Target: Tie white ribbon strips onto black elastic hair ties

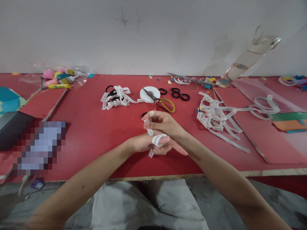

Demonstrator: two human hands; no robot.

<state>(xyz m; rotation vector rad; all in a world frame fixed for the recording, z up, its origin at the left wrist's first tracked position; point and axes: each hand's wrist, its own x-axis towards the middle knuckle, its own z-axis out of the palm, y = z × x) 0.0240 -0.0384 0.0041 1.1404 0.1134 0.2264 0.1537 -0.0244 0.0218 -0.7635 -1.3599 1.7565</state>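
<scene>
Close to the table's front edge, a white printed ribbon (158, 140) loops round the fingers of my left hand (144, 142), and a short tail hangs below. That hand is partly curled on the loop, with one finger stretched to the right. Just above, my right hand (165, 123) pinches the ribbon's upper end between thumb and fingertips. Behind the hands lie scissors (168, 103) with a yellow handle, their blades across a white ribbon spool (144, 95). Black rings like hair ties (176, 92) lie beside it. Left of the spool are white ribbon bows (120, 94) with black rings.
Loose white ribbons (216, 118) tangle on the red table (96, 143) at right. A tilted clear bottle (249, 57) leans by the wall. A phone-like blurred device (43, 147) and dark case (14, 127) lie left. Behind them is a plastic bag of colourful items (59, 78).
</scene>
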